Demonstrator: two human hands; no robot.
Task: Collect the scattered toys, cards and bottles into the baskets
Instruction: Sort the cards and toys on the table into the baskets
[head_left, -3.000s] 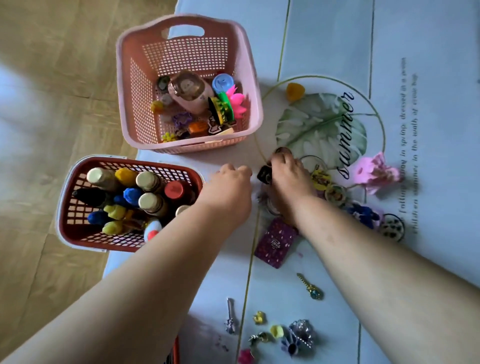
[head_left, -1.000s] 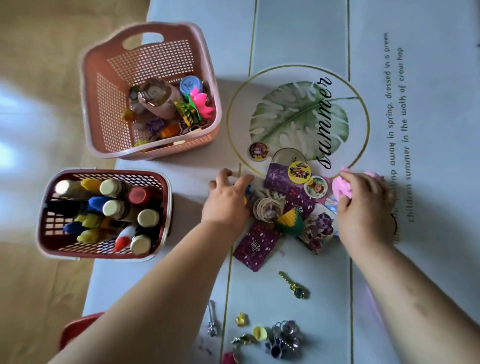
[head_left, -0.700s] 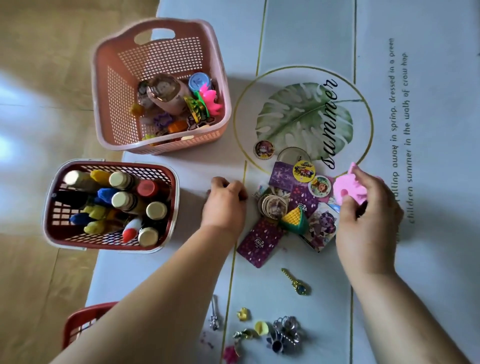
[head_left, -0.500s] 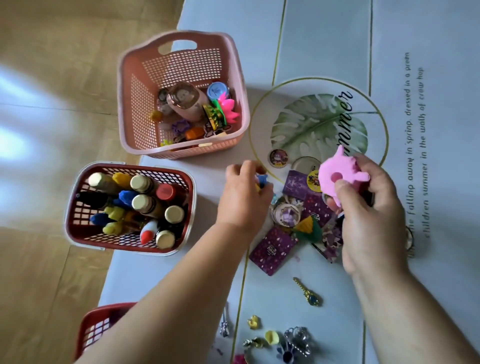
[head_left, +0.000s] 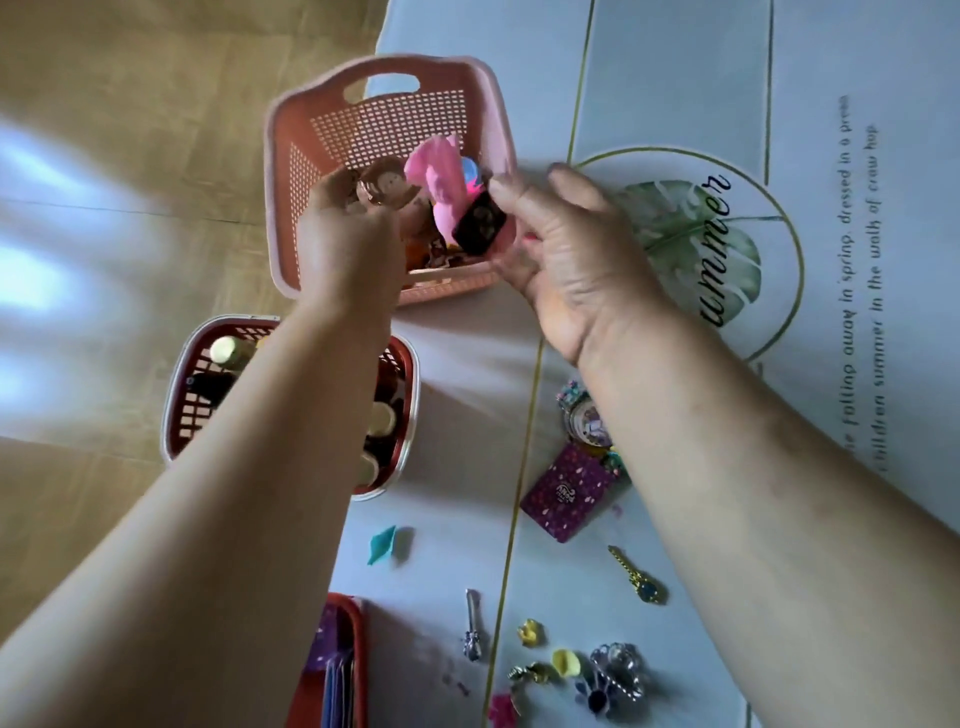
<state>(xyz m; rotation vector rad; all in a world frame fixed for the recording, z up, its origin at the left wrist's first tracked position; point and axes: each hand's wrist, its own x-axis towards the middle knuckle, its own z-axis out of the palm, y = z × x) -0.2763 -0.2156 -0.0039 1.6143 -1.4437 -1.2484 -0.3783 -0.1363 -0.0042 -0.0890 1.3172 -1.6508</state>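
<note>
Both hands hang over the pink basket (head_left: 291, 171), which sits near the left edge of the table (head_left: 675, 78). The left hand (head_left: 348, 234) curls its fingers down inside, and whether it holds anything is hidden. The right hand (head_left: 571, 249) is at the near right corner with its fingers loosely spread and a black tile (head_left: 480, 228) at its fingertips; I cannot tell if the tile is pinched or released. A pink toy (head_left: 436, 176) lies blurred inside. The tile is close to the rim and may tip out, or a wrist may nudge the basket toward the floor. The purple card pack (head_left: 569, 491) and trinkets (head_left: 613, 670) lie uncollected.
</note>
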